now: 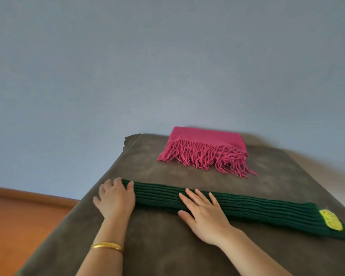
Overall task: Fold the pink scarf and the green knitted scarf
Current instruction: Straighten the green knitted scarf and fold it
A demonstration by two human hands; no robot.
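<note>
The pink scarf [205,143] lies folded into a compact rectangle at the far side of the brown surface, its fringe spilling toward me. The green knitted scarf [257,211] stretches as a long narrow ribbed strip from left to right in front of it, with a yellow patch [330,219] near its right end. My left hand [115,198] rests on the strip's left end, fingers spread over the edge. My right hand [202,213] lies flat on the middle of the green scarf, fingers straight.
The brown velvety surface [167,246] ends at a left edge, beyond which is an orange-brown floor [18,226]. A plain blue-grey wall [147,66] rises behind. A gold bangle [107,247] circles my left wrist.
</note>
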